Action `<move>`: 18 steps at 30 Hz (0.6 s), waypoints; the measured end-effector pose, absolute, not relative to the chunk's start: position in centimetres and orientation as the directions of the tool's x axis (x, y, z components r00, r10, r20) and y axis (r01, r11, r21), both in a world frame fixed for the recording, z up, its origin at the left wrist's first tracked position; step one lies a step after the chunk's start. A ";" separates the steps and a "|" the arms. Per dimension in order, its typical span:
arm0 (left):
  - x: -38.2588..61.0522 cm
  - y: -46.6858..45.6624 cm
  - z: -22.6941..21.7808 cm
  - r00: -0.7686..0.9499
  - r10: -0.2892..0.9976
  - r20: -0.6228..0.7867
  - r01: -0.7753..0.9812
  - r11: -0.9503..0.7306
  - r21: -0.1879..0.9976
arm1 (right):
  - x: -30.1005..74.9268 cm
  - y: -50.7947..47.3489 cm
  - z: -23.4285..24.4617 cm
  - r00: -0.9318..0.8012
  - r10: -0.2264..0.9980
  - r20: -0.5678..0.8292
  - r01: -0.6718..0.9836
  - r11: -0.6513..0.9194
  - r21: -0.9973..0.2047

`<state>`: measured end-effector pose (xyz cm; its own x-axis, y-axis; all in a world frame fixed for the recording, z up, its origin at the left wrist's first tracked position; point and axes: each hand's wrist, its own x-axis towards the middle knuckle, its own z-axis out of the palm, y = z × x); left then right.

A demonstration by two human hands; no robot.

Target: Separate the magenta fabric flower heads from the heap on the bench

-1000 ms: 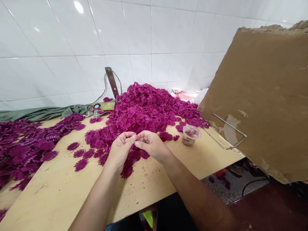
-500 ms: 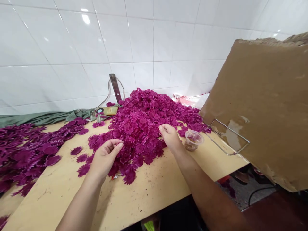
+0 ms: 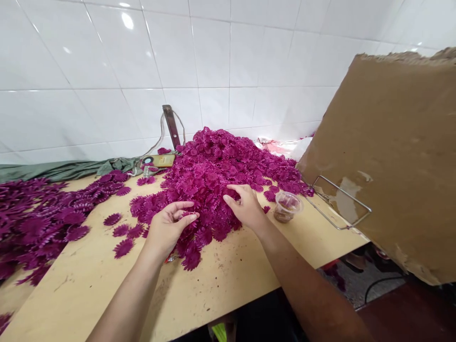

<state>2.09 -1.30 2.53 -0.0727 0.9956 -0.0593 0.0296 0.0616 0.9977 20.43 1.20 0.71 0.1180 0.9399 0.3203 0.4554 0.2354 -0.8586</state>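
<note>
A big heap of magenta fabric flowers lies on the pale wooden table. My left hand hovers at the heap's near edge. Its thumb and forefinger curl round a magenta flower, only part of which shows. My right hand rests on the front of the heap, its fingertips pinched into the flowers there. A small clear plastic cup stands just to the right of my right hand.
More magenta flowers are spread at the table's left. A large brown cardboard sheet leans at the right over a wire frame. A green cloth, a phone and a metal bracket sit by the white tiled wall.
One second ago both hands met in front of the heap. The right hand then reached out to the heap and now pinches into it. The left hand's fingers have curled closer together.
</note>
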 end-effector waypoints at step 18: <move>-0.9 4.6 -0.8 -0.096 0.995 0.016 0.956 0.088 0.280 | 20.3 3.4 0.4 -0.146 0.966 -0.212 0.753 -0.030 -0.657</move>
<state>-0.88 4.55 -0.84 -0.0965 0.9952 0.0156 0.9559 0.0883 0.2802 20.27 3.40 0.44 -0.1463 0.9663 -0.2118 0.7532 -0.0300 -0.6571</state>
